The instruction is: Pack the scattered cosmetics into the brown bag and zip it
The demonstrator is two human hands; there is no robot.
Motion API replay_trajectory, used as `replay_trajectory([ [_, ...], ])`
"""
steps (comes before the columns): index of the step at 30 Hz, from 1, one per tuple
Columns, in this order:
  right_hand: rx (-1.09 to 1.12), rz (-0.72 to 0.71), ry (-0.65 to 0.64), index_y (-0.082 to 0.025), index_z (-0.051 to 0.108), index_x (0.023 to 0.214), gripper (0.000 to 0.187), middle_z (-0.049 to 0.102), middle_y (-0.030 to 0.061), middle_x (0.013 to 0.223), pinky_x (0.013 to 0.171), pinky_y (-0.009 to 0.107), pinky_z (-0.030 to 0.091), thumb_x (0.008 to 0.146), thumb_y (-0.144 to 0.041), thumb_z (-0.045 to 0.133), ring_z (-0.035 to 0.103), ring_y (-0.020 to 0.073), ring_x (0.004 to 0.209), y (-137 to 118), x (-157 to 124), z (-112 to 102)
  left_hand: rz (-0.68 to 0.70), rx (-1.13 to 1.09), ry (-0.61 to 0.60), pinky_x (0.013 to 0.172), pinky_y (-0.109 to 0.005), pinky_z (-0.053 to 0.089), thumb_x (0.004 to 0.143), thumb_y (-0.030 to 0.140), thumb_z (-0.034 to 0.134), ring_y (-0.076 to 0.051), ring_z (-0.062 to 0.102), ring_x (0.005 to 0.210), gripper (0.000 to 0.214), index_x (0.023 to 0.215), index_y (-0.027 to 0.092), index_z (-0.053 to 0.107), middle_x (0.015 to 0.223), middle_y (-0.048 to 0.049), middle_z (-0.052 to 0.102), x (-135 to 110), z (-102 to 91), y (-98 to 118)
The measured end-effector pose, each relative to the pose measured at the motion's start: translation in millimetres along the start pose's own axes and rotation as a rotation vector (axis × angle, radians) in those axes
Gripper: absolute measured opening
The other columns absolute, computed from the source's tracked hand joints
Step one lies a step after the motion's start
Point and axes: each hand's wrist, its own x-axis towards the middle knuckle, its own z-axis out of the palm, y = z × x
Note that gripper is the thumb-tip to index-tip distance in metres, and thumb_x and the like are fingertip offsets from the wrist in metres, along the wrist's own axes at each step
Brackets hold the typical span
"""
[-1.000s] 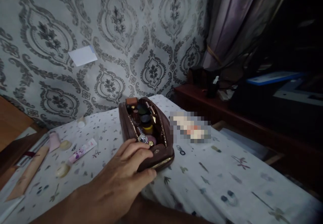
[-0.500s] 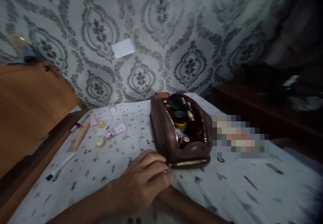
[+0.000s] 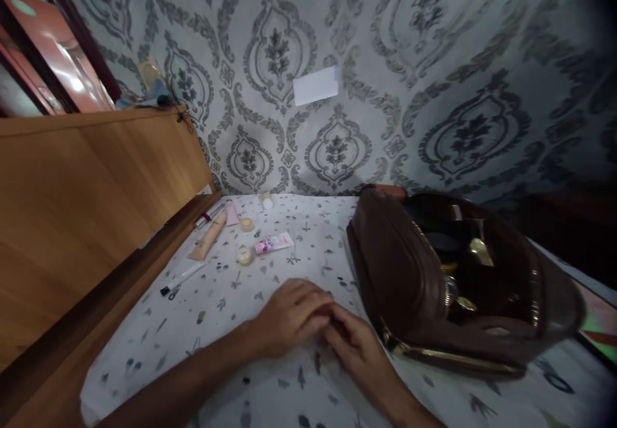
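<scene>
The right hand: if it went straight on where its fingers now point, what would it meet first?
The right hand would most likely meet the left hand first; their fingers overlap in this view and seem to touch, though exact contact is unclear.

1. The left hand (image 3: 294,315) hides the right hand's (image 3: 361,347) fingertips from me.
2. Shadow obscures most of the brown zippered bag's (image 3: 402,267) inside.
3. The pink-and-white tube's (image 3: 274,243) print is too small to read.
4. A pinkish thing (image 3: 601,315) gets cut off at right.
</scene>
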Motion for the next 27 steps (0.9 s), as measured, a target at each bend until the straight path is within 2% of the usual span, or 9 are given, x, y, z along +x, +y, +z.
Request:
replay_trajectory([
  [2, -0.005, 0.026, -0.053, -0.018, 0.067, 0.086, 0.031, 0.065, 0.0027, 0.069, 0.059, 0.029, 0.051, 0.081, -0.046, 0.056, 0.060, 0.0178, 0.060, -4, 0, 1, -0.108, 0.044, 0.064, 0.088, -0.037, 0.050, 0.100, 0.026, 0.042, -0.021, 0.061, 0.096, 0.024, 0.114, 0.015, 0.059, 0.100, -0.0104, 0.069, -6, -9.4, -18],
  [5, -0.042, 0.065, -0.037, -0.018, 0.068, 0.088, 0.033, 0.060, 0.0003, 0.062, 0.059, 0.029, 0.050, 0.082, -0.049, 0.056, 0.057, 0.0168, 0.057, -5, 1, 3, -0.311, 0.153, 0.179, 0.090, -0.040, 0.047, 0.097, 0.019, 0.041, -0.023, 0.057, 0.100, 0.023, 0.110, 0.016, 0.060, 0.102, -0.0103, 0.066, -18, -27.1, -52],
  [8, -0.055, 0.092, -0.033, -0.019, 0.069, 0.088, 0.036, 0.059, -0.0001, 0.060, 0.060, 0.030, 0.051, 0.081, -0.052, 0.058, 0.058, 0.0175, 0.058, -2, 1, 4, -0.556, 0.218, 0.252, 0.095, -0.042, 0.045, 0.092, 0.013, 0.043, -0.024, 0.054, 0.106, 0.025, 0.107, 0.018, 0.061, 0.105, -0.0088, 0.063, -27, -46.2, -95],
  [10, -0.053, 0.097, -0.039, -0.020, 0.070, 0.088, 0.036, 0.059, 0.0003, 0.060, 0.059, 0.029, 0.051, 0.079, -0.054, 0.060, 0.059, 0.0180, 0.059, -1, 2, 4, -0.735, 0.182, 0.293, 0.100, -0.041, 0.043, 0.086, 0.009, 0.048, -0.024, 0.054, 0.110, 0.027, 0.107, 0.019, 0.061, 0.111, -0.0083, 0.063, -30, -57.9, -128],
  [12, -0.058, 0.097, -0.037, -0.020, 0.071, 0.086, 0.036, 0.061, 0.0011, 0.061, 0.059, 0.029, 0.051, 0.078, -0.055, 0.062, 0.059, 0.0186, 0.059, 0, 3, 5, -0.820, 0.165, 0.313, 0.096, -0.040, 0.047, 0.083, 0.007, 0.048, -0.023, 0.058, 0.105, 0.029, 0.107, 0.018, 0.061, 0.109, -0.0088, 0.064, -30, -66.7, -160],
  [15, -0.081, 0.103, -0.026, -0.021, 0.072, 0.084, 0.037, 0.062, 0.0023, 0.061, 0.060, 0.030, 0.051, 0.077, -0.056, 0.063, 0.060, 0.0192, 0.059, -1, 4, 5, -0.874, 0.138, 0.322, 0.096, -0.039, 0.047, 0.082, 0.007, 0.051, -0.023, 0.060, 0.107, 0.035, 0.115, 0.016, 0.059, 0.115, -0.0111, 0.064, -25, -70.4, -196],
  [20, -0.063, 0.106, -0.050, -0.020, 0.072, 0.088, 0.039, 0.060, 0.0018, 0.062, 0.061, 0.029, 0.052, 0.080, -0.057, 0.062, 0.060, 0.0192, 0.061, 3, 3, 4, -0.903, 0.092, 0.311, 0.096, -0.036, 0.047, 0.082, 0.019, 0.061, -0.024, 0.060, 0.110, 0.046, 0.128, 0.014, 0.054, 0.121, -0.0127, 0.063, -16, -54.8, -224],
  [24, -0.055, 0.139, -0.068, -0.021, 0.071, 0.091, 0.044, 0.060, 0.0021, 0.064, 0.062, 0.029, 0.053, 0.082, -0.062, 0.059, 0.061, 0.0202, 0.065, 10, 2, 3, -0.898, 0.099, 0.314, 0.100, -0.036, 0.043, 0.080, 0.021, 0.063, -0.024, 0.058, 0.113, 0.039, 0.118, 0.017, 0.059, 0.117, -0.0096, 0.064, -16, -44.8, -231],
  [27, -0.067, 0.142, -0.061, -0.021, 0.071, 0.090, 0.046, 0.062, 0.0030, 0.066, 0.062, 0.029, 0.052, 0.081, -0.065, 0.059, 0.061, 0.0201, 0.065, 13, 1, 3, -0.903, 0.097, 0.315, 0.091, -0.033, 0.045, 0.079, 0.021, 0.062, -0.022, 0.061, 0.100, 0.027, 0.106, 0.020, 0.062, 0.103, -0.0040, 0.067, -19, -44.4, -233],
])
